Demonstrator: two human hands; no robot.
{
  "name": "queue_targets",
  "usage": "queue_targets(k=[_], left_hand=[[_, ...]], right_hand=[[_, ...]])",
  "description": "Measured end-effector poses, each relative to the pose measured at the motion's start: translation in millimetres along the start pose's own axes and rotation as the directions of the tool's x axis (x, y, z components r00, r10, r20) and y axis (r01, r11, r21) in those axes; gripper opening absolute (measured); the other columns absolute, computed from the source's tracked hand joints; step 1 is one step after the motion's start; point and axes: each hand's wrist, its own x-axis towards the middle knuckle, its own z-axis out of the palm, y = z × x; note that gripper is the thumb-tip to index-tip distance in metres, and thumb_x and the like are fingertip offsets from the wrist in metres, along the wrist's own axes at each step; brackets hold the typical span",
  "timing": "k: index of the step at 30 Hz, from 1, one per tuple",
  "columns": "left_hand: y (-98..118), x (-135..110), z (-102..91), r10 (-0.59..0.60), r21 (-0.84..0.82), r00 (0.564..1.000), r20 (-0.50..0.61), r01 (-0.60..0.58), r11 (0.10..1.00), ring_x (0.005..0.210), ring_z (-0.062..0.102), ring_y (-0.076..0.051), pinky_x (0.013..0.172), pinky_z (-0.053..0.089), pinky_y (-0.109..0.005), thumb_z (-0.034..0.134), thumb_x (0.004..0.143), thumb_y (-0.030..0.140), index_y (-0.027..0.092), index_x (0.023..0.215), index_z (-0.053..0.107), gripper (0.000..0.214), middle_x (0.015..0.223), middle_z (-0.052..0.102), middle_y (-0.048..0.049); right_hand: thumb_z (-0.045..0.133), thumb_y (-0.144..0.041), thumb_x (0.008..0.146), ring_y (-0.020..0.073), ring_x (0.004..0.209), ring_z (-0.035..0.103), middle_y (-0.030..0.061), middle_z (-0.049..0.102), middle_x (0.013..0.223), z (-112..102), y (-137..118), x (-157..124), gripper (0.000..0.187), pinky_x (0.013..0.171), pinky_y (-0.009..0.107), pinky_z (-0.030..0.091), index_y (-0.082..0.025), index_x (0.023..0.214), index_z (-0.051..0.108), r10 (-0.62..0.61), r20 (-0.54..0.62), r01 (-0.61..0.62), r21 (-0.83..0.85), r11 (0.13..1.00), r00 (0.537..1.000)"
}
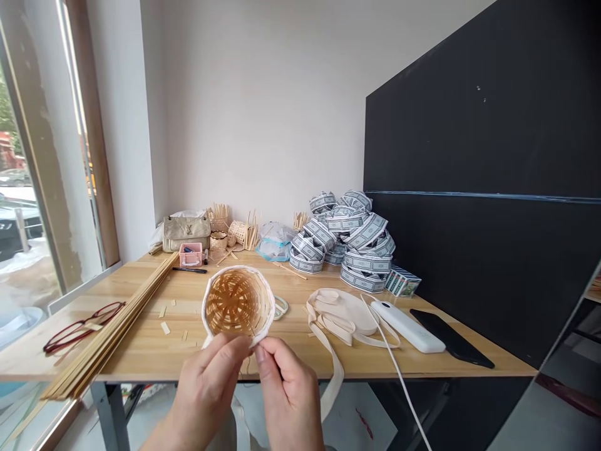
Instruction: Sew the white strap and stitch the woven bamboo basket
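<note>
A small round woven bamboo basket [235,304] is tilted so that its open mouth faces me, above the table's front edge. White fabric tape [271,285] wraps its rim. My left hand [209,379] is closed on the near side of the rim, fingers bent over the edge. Right beside it, my right hand [287,385] pinches the rim's tape between thumb and forefinger. A thin dark thread [243,371] shows just under the fingertips. Whether a needle is between the fingers cannot be seen.
Cream tape [328,313] lies coiled, one end over the edge, near a white power bank [408,329] with cable and a black phone [451,338]. Left are bamboo strips [122,319] and red glasses [84,326]. Behind stand patterned ribbon rolls [347,241] and a handbag [186,233].
</note>
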Motion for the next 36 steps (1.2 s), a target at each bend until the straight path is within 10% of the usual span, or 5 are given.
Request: queue_targets(k=[15,20,30,36], left_hand=[[-5,-3,7.6,-0.014,0.030,0.998,0.062,0.012,0.999,0.059,0.062,-0.008,0.051,0.045,-0.012,0.037,0.091,0.013,0.016,0.092,0.053,0.016,0.071,0.063,-0.0027],[-9,-7,12.2,-0.003,-0.012,0.996,0.089,0.004,1.000,0.062,0.061,-0.008,0.055,0.046,-0.012,0.038,0.090,0.011,0.015,0.093,0.054,0.017,0.074,0.063,-0.0023],[-21,-15,12.4,0.100,-0.004,0.977,0.188,-0.101,0.995,0.059,0.061,-0.010,0.049,0.046,-0.014,0.036,0.090,0.009,0.014,0.101,0.052,0.020,0.078,0.064,-0.0043],[-33,-12,1.6,0.144,0.047,0.956,0.255,-0.161,0.986,0.066,0.061,-0.011,0.054,0.046,-0.017,0.034,0.089,0.005,0.014,0.102,0.051,0.023,0.086,0.065,-0.0056]], right_hand=[[0.039,-0.016,0.084,0.0114,0.043,0.056,-0.0021,0.061,0.055,9,3,2,0.012,0.041,0.017,0.040,-0.017,0.088,0.050,-0.073,-0.179,0.037,-0.193,0.980,0.981],[0.033,-0.011,0.081,0.0152,0.072,0.066,0.0073,0.070,0.085,3,1,6,0.033,0.061,0.020,0.050,-0.014,0.100,0.060,-0.159,-0.072,0.139,-0.229,0.963,0.985],[0.034,-0.020,0.082,0.0145,0.051,0.058,0.0003,0.060,0.060,-7,-6,10,0.036,0.047,0.021,0.047,-0.014,0.107,0.060,0.291,0.186,-0.321,0.155,0.935,0.938],[0.044,-0.022,0.085,0.0154,0.061,0.059,0.0058,0.063,0.082,-37,-15,26,0.022,0.052,0.024,0.044,-0.018,0.091,0.065,-0.055,0.009,0.055,-0.230,0.972,0.998]])
